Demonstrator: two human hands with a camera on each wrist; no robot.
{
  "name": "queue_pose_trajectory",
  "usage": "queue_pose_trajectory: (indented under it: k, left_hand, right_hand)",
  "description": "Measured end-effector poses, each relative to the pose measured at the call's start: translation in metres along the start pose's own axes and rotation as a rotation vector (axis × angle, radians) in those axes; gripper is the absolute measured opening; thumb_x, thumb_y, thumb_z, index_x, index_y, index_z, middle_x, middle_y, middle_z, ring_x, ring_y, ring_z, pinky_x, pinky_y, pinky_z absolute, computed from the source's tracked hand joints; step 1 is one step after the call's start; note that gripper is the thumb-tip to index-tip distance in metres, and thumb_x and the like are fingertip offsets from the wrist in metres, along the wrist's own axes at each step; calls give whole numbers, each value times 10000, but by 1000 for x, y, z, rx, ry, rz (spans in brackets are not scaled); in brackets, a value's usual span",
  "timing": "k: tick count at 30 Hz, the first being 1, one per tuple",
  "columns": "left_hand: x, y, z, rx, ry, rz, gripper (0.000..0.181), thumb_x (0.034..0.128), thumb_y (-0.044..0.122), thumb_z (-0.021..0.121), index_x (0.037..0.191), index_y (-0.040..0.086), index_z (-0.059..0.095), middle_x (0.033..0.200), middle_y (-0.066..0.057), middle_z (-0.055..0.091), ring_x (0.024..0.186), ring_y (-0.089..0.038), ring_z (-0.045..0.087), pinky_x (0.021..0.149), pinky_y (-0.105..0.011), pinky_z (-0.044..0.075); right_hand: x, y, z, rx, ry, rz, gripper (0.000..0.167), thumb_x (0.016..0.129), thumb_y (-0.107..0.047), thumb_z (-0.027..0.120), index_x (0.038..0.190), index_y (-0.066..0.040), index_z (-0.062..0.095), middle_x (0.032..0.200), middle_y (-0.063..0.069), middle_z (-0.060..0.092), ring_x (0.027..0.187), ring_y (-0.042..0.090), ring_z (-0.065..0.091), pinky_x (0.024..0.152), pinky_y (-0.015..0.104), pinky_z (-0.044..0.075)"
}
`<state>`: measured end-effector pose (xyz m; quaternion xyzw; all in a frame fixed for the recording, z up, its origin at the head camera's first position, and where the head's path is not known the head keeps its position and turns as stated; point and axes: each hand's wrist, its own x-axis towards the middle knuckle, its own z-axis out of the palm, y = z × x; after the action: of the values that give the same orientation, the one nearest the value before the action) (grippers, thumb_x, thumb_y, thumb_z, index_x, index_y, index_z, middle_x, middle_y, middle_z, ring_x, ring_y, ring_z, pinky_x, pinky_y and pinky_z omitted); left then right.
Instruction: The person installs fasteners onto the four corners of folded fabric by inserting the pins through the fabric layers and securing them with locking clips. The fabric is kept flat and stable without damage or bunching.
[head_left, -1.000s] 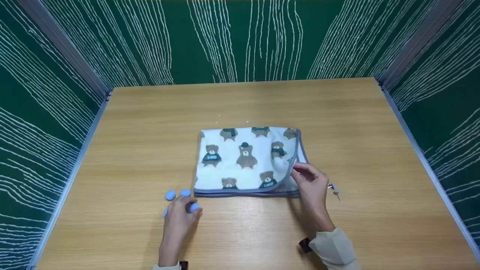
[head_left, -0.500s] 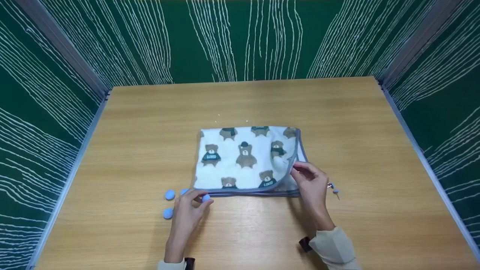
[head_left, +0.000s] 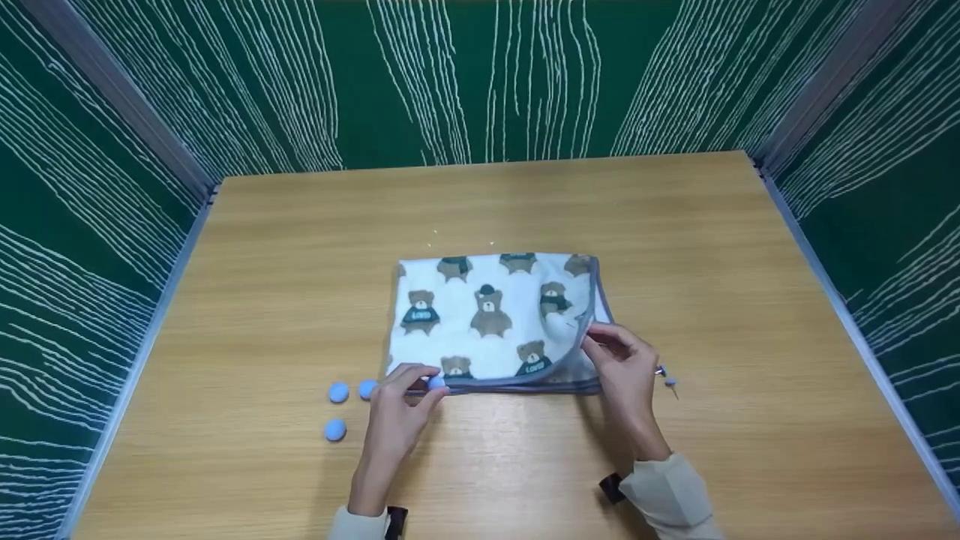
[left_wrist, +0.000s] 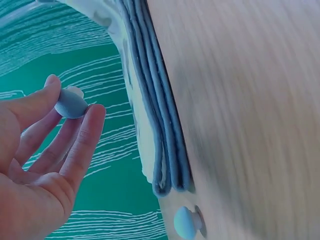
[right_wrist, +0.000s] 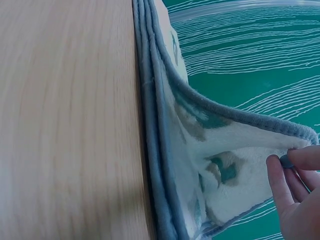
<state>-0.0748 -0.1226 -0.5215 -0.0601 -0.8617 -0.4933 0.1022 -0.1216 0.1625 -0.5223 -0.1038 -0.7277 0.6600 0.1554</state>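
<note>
A folded white blanket [head_left: 450,337] with bear prints and grey-blue edging lies on the table. My left hand [head_left: 394,409] pinches a blue mushroom-shaped cap [left_wrist: 71,104] between thumb and fingers, just over the blanket's near edge. In the left wrist view its pale stem points away from the palm. My right hand [head_left: 628,371] grips the top layer's near right corner, lifted off the layers below. Between those fingertips the right wrist view shows a small blue piece [right_wrist: 286,161], mostly hidden. Several more blue caps, including one cap [head_left: 338,391], stand left of the blanket.
Right of my right hand lie small blue pins [head_left: 670,382], one with a thin needle showing. A few white specks [head_left: 430,244] dot the wooden table [head_left: 300,262] behind the blanket. Green walls with white lines [head_left: 480,82] enclose the left, back and right sides.
My left hand has moved right with the blue cap, from beside the other caps to the blanket's near edge. The right hand keeps hold of the raised corner in the same place.
</note>
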Motion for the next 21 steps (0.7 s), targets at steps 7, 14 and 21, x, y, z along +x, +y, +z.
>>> queue_pose_trajectory:
  k: [7,14,21]
  left_hand:
    - [5,5,5,-40,-13,15,216,818,142,740,1029,118,699,1029,-23,642,901,-154,624,681,-204,543]
    - [11,12,13,-97,-20,56,205,810,124,745,1012,117,708,997,-7,642,897,-157,633,686,-212,547]
    - [18,18,21,-142,-42,80,200,801,78,749,996,90,710,1003,2,633,898,-151,629,685,-231,554]
  right_hand:
    - [1,1,-1,6,-11,18,177,811,-47,735,987,-45,717,982,87,668,905,196,623,791,223,527]
    - [1,0,-4,-7,-39,86,200,834,-82,717,1034,-80,705,1043,66,646,956,188,607,830,212,512]
    - [0,-1,-5,-11,-45,37,189,831,-55,714,1020,-53,704,1014,82,658,929,187,620,820,218,517]
